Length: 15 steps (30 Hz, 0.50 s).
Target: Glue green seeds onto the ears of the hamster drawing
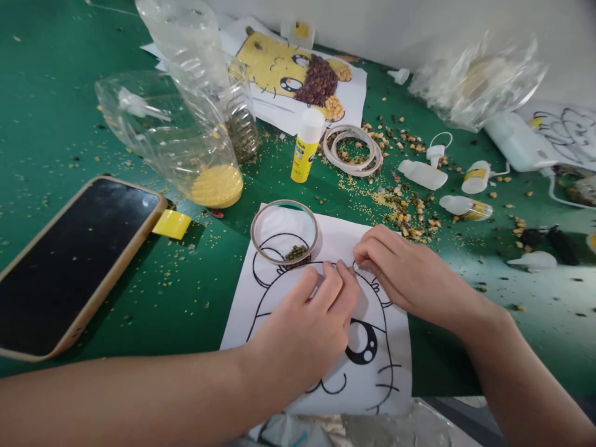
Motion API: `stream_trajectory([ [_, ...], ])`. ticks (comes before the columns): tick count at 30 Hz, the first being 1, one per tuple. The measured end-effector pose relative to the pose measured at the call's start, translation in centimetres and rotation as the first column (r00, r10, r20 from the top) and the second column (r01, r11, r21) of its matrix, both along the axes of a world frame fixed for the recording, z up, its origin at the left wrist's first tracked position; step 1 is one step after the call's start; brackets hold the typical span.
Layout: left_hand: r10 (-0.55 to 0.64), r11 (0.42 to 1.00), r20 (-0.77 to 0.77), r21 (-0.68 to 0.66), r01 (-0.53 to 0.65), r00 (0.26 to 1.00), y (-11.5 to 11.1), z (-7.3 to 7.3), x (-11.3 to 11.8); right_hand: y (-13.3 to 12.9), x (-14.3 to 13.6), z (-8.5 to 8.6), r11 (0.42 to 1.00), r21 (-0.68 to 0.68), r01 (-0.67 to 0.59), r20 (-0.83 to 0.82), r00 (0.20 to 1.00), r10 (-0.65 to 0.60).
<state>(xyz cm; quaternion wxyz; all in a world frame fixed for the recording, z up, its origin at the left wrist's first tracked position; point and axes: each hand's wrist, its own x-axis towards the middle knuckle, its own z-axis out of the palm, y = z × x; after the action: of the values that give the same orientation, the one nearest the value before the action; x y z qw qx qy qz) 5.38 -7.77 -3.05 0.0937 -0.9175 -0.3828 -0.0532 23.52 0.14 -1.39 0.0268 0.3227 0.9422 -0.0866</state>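
Note:
A white sheet with a black-line cartoon animal face (388, 379) lies on the green table. My left hand (307, 323) rests over the middle of the drawing, its fingers bent and close together, fingertips near the top outline; what they hold, if anything, is hidden. My right hand (395, 267) is pinched at the sheet's upper right, on something small and pale that I cannot make out, close to the left fingertips. A round clear dish (285, 231) with green beans (296, 252) inside sits on the sheet's upper left.
A phone (69, 267) lies at the left, beside clear cut bottles (162, 143). A yellow glue stick (305, 149) stands behind the sheet, near a tape roll (352, 151) and a bean-decorated picture (354, 84). Small white bottles (423, 174) and scattered grains (410, 214) lie at the right.

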Motion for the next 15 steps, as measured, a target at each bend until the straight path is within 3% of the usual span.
stream_trajectory([
  [5,-0.001,1.000,-0.002,-0.008,0.001,1.000,-0.05,0.09,0.04,0.20,0.32,0.13,0.998,-0.054,-0.018,-0.029,0.999,0.016],
  [15,0.002,1.000,0.011,0.013,-0.002,1.000,0.07,0.01,0.06,0.01,0.00,0.07,0.999,0.019,-0.029,0.004,1.000,0.029],
])
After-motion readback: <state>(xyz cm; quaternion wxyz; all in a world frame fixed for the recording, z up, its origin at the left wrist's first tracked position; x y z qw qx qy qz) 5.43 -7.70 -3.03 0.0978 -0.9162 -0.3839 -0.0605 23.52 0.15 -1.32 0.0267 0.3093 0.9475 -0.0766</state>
